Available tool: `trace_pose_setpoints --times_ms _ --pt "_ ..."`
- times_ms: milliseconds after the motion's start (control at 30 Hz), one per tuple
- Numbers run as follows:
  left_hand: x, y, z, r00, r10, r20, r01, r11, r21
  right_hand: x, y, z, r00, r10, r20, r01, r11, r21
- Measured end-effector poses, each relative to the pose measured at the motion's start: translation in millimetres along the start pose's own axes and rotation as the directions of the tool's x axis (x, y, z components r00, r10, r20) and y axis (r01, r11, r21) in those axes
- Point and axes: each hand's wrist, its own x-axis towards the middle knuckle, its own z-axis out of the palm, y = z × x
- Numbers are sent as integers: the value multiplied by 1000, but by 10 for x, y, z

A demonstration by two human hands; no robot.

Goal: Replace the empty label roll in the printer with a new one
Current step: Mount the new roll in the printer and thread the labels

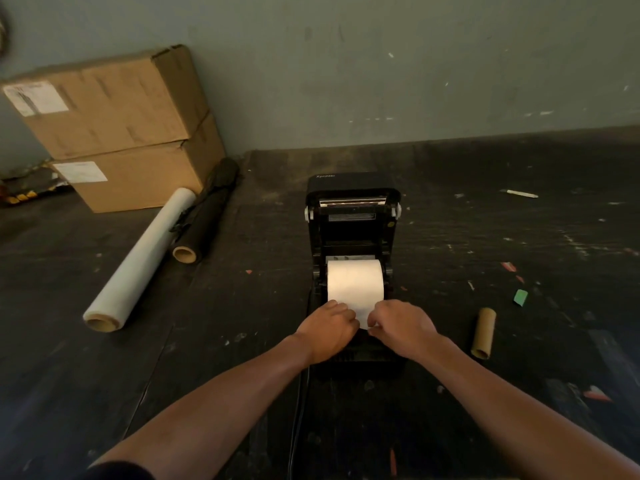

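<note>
A black label printer [351, 216] stands on the dark table with its lid swung up and back. A full white label roll [355, 280] sits in its bay. A strip of white paper runs from the roll toward me. My left hand [327, 332] and my right hand [401, 327] meet at the strip's near end, above the printer's front. Both hands pinch the paper edge with curled fingers. An empty brown cardboard core [483, 333] lies on the table to the right of the printer.
Two stacked cardboard boxes [121, 133] stand at the back left against the wall. A roll of clear film [138, 261] and a black roll [204, 216] lie in front of them. Paper scraps and a green scrap [520, 297] dot the right side. A black cable [299, 410] runs toward me.
</note>
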Motion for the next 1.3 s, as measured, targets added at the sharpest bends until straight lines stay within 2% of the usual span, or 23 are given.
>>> trace_pose_setpoints --times_ms 233,500,833,1133,1300 --pt "13 5 3 999 -34 0 34 999 -21 -34 17 62 987 -141 -71 132 984 -123" --pt "21 10 2 997 -83 1 83 994 -74 -23 -70 93 976 -177 -128 156 974 -165" --pt "-25 11 -48 995 -98 4 98 995 -34 -27 -135 121 969 -238 -61 200 911 -362" --pt "-78 108 -118 997 -76 15 76 997 0 -41 -147 30 964 -266 -8 248 910 -333" --pt "-121 160 -164 997 -61 42 59 998 25 -125 -141 25 966 -256 -28 238 930 -281"
